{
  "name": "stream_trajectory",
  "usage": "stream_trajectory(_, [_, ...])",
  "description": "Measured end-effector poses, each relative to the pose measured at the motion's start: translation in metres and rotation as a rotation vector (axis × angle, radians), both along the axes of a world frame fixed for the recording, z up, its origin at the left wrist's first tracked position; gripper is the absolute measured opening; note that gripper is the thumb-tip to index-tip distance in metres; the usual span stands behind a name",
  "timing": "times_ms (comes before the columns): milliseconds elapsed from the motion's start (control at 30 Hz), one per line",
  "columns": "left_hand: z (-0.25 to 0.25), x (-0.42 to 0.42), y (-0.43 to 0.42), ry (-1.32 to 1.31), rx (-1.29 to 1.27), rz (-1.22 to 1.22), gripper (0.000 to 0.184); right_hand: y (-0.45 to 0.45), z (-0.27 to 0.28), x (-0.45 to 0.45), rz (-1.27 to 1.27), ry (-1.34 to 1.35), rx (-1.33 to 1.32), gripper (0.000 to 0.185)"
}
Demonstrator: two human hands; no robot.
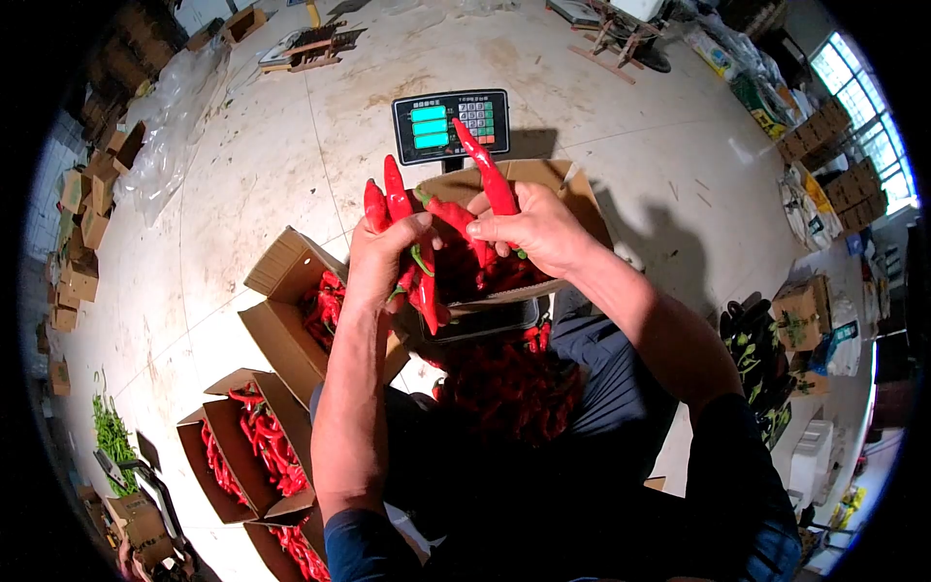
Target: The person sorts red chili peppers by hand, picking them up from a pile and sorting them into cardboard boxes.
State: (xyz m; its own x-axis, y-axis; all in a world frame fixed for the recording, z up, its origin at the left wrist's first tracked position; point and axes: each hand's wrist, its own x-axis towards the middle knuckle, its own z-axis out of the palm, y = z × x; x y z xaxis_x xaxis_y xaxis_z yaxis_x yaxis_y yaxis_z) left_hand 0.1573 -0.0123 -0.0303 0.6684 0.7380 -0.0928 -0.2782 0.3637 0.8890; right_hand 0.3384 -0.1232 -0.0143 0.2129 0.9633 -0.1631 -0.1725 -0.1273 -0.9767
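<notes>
Several long red chili peppers are gripped in my left hand, some pointing up past the fingers and others hanging below with green stems. My right hand is closed on a red chili pepper that points up and away. Another red pepper lies between the two hands; its hold is partly hidden. Both hands are above an open cardboard box holding red peppers. Behind that box stands a scale display with lit green screens. Below the hands, near my legs, is a heap of red peppers.
On the left, an open cardboard box holds red peppers, with more filled boxes nearer me. Green peppers lie at far left. Dark eggplant-like vegetables are piled at right. Stacked cartons line the left wall.
</notes>
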Motion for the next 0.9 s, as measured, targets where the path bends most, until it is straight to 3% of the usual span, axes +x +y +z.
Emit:
stream_trajectory(233, [0.005,0.009,-0.012,-0.089,-0.020,0.048,0.022,-0.002,0.002,-0.014,0.031,-0.282,-0.016,0.023])
stream_trajectory(333, [0.003,0.006,-0.007,-0.068,-0.025,0.050,0.022,-0.003,0.010,-0.021,-0.030,-0.367,0.174,0.032])
stream_trajectory(367, [0.004,0.004,-0.005,-0.061,-0.034,0.050,0.022,-0.005,0.009,-0.017,-0.020,-0.280,0.055,0.040])
stream_trajectory(467, [0.005,0.005,-0.005,-0.095,-0.066,0.061,0.023,-0.008,0.019,-0.017,-0.008,-0.267,0.076,0.040])
stream_trajectory(600, [0.004,0.003,-0.005,-0.118,-0.082,0.021,0.025,-0.008,0.003,-0.014,-0.020,-0.374,0.079,0.024])
stream_trajectory(800, [0.005,0.001,-0.006,-0.089,-0.071,-0.040,0.025,-0.005,-0.006,-0.019,-0.019,-0.549,0.287,0.029])
stream_trajectory(900, [0.005,-0.001,-0.004,-0.048,-0.046,-0.069,0.020,-0.008,0.007,-0.027,0.036,-0.314,0.219,0.033])
